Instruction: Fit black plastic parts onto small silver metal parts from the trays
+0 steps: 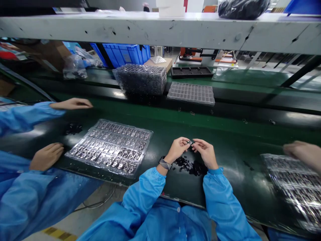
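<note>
A pile of black parts (192,166) lay on the belt (225,134) under the hands. Above it the left hand (177,149) and right hand (206,153) met, both pinching one small part (190,143). A filled tray (110,147) sat at nine o'clock, with stacked trays (140,78) farther off at eleven.

That tiny dark part (190,143) sat pinched between your left hand (178,148) and right hand (205,152), loose black pile (192,166) just below.

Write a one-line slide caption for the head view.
The left hand and right hand pinch a small dark part above a loose pile on the green belt.
</note>
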Available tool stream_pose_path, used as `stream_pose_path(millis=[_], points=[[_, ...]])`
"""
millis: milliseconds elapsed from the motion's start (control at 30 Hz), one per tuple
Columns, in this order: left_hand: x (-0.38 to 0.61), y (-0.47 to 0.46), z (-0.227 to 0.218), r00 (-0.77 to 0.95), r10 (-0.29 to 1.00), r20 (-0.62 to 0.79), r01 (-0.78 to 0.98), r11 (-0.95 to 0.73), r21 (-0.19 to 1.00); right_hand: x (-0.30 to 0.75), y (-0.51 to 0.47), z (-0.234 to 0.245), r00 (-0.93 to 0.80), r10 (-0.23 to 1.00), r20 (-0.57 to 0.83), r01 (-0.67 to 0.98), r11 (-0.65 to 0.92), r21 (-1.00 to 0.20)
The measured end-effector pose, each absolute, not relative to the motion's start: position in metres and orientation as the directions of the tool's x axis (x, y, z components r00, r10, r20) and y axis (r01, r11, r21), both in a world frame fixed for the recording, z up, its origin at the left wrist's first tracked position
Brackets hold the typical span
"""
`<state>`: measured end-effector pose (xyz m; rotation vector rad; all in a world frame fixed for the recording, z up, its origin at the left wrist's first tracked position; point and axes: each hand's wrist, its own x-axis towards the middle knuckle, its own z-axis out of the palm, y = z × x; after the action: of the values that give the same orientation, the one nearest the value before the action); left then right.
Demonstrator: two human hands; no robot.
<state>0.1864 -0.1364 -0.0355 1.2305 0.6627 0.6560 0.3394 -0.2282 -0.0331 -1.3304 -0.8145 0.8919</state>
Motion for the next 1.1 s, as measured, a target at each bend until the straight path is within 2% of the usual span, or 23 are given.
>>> stream_pose_path(millis=[233,467,933,1100], points=[[0.186,-0.136,-0.037,0.638,0.764,-0.100,-0.101,0.211,0.972,0.341,-0.226,-0.037,0.464,0.886,0.002,-0.056,0.031,-0.998],[0.186,-0.136,-0.036,0.639,0.764,-0.091,-0.105,0.204,0.973,0.343,-0.228,-0.040,0.523,0.851,0.050,0.110,-0.009,-0.994],[0.186,-0.134,-0.038,0.634,0.769,-0.077,-0.106,0.186,0.977,0.339,-0.227,-0.034,0.549,0.836,0.014,-0.001,0.017,-1.000],[0.183,-0.134,-0.032,0.661,0.748,-0.066,-0.128,0.198,0.972,0.337,-0.229,-0.024,0.500,0.866,0.007,-0.042,0.032,-0.999]])
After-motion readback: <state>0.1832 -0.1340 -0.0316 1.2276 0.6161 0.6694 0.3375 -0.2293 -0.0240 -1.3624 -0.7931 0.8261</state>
